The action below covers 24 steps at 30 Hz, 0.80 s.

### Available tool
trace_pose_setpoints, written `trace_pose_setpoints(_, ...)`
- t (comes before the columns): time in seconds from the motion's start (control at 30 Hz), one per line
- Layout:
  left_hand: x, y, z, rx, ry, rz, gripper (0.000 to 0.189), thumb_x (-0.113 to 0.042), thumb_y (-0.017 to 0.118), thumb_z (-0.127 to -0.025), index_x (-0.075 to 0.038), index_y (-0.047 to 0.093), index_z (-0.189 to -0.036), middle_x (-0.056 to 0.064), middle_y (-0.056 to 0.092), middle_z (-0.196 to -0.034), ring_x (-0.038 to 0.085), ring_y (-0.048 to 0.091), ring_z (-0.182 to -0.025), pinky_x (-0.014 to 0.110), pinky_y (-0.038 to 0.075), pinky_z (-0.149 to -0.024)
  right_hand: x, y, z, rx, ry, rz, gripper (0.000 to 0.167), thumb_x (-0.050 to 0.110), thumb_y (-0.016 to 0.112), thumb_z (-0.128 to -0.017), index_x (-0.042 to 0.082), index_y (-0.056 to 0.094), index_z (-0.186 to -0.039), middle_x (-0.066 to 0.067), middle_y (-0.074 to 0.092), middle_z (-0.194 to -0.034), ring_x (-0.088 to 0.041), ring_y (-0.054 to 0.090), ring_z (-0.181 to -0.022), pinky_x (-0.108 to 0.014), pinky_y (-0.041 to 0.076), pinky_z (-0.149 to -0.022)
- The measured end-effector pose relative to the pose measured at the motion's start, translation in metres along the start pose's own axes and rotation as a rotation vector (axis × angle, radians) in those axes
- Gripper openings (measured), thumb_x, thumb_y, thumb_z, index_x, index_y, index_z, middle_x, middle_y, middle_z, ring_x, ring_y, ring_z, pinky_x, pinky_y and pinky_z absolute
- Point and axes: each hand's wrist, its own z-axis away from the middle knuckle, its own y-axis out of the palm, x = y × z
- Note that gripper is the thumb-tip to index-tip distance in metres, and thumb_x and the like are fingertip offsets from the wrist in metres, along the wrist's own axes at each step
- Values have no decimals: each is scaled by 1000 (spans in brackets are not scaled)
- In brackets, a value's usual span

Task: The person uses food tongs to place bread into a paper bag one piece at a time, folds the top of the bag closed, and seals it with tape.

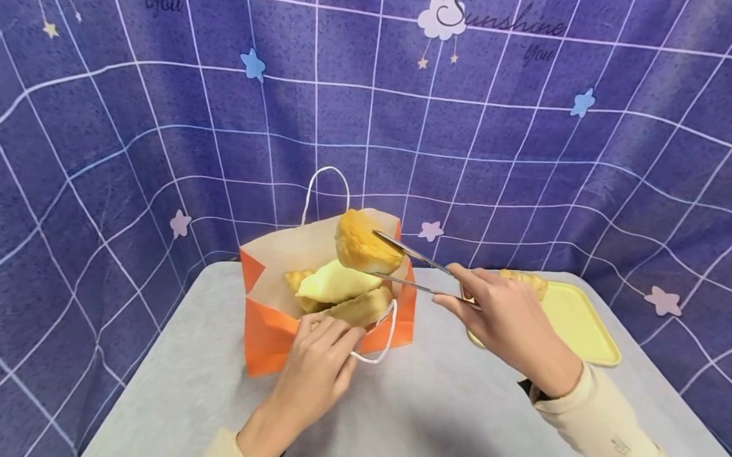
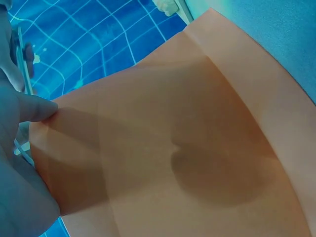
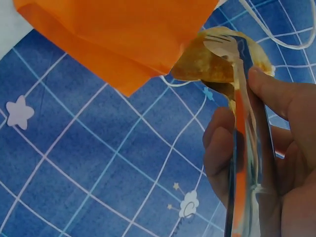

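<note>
An orange paper bag (image 1: pixel 266 341) with a pale inside stands open on the table. My left hand (image 1: pixel 320 362) pinches its near rim; in the left wrist view, the thumb (image 2: pixel 37 107) lies over the paper edge (image 2: pixel 79 148). Metal tongs (image 1: pixel 416 255) are in my right hand (image 1: pixel 513 317), their tips around a round golden bun (image 1: pixel 363 246) above the bag's mouth. The right wrist view shows fingers (image 3: pixel 219 148) wrapped about the tongs and the bun (image 3: pixel 197 64) partly behind the bag. Inside lie a pale yellow bread (image 1: pixel 338 282), a long brown bread (image 1: pixel 360 310) and a golden piece (image 1: pixel 295 280).
A yellow tray (image 1: pixel 588 320) sits at the right of the grey table (image 1: pixel 187 376), a golden bread (image 1: pixel 533 285) at its far end, partly behind my right hand. White cord handles (image 1: pixel 327 168) rise and droop from the bag. A blue grid-patterned curtain (image 1: pixel 118 131) surrounds the table.
</note>
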Motion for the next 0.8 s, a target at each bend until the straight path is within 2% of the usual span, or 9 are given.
trace_pose_setpoints(0.17, 0, 0, 0, -8, 3, 1, 26, -4, 61, -77, -10, 70, -101, -1, 64, -90, 19, 60, -83, 43, 39, -90, 1, 18, -9, 25, -19, 83, 31, 33, 77, -85, 9, 62, -98, 5, 41, -61, -9, 37, -45, -24, 28, -41)
trace_pose_setpoints(0.3, 0, 0, 0, -11, 7, -1, 25, -5, 63, -77, -10, 70, -101, -1, 64, -89, 19, 60, -84, 43, 39, -90, 8, 32, -13, 72, 4, 106, 37, 37, 78, -84, 8, 67, -105, 2, 53, -65, -13, 46, -47, -28, 34, -42)
trace_pose_setpoints(0.4, 0, 0, 0, -11, 3, 1, 25, -4, 63, -77, -10, 70, -100, -1, 64, -90, 19, 60, -84, 43, 38, -91, 14, 38, -15, 95, 22, 72, 43, 39, 78, -83, 9, 69, -114, 1, 60, -70, -12, 50, -50, -28, 37, -43)
trace_pose_setpoints(0.5, 0, -1, -1, -19, 1, 3, 25, -4, 62, -77, -9, 71, -100, -1, 65, -89, 19, 60, -85, 45, 37, -91, 18, 40, -17, 93, 32, 28, 43, 39, 78, -83, 10, 69, -114, 4, 59, -70, -10, 50, -52, -26, 37, -45)
trace_pose_setpoints(0.8, 3, -2, -2, -101, 10, 7, 31, -1, 52, -78, -9, 71, -101, -1, 65, -87, 19, 61, -83, 46, 36, -92, 16, 35, -3, 20, 44, -109, 52, 35, 81, -80, 12, 68, -125, 4, 58, -71, -7, 54, -57, -23, 43, -51)
